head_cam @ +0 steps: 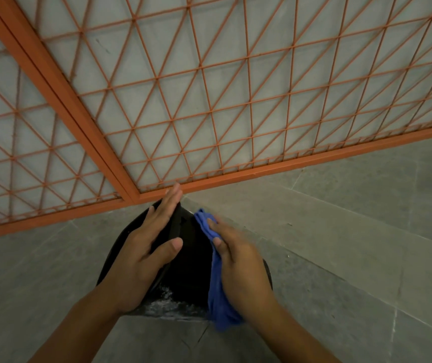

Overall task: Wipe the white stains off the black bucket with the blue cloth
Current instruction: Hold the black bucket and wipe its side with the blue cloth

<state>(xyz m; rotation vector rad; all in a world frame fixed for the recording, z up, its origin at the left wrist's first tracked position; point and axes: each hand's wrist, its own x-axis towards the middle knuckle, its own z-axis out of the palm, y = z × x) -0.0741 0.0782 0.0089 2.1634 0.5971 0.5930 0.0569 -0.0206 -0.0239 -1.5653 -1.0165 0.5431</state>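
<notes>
Fingers [163, 205] of the left hand [141, 247] lie flat and close together along the upper left side of the black bucket [191, 258], with the thumb spread away from them and resting across the dark surface toward the middle. That hand grips nothing; its palm presses on the bucket. Fingers [213, 224] of the right hand [238, 263] are stretched out and pressed onto the blue cloth [216, 284], holding it against the bucket's right side. Under the right palm the cloth runs in a long bunched strip, from a crumpled tip just beyond the fingertips down to a loose fold hanging past the wrist.

Between the two hands the bucket shows as a plain black surface. Below the left thumb and just left of the cloth's lower end, white stains [167, 302] speckle the bucket's near edge.

Around the bucket lies a grey tiled floor [340, 231]. Just beyond the left fingertips runs the bottom rail of an orange metal grille [209, 100], whose thin bars cross in triangles in front of a pale grey wall.
</notes>
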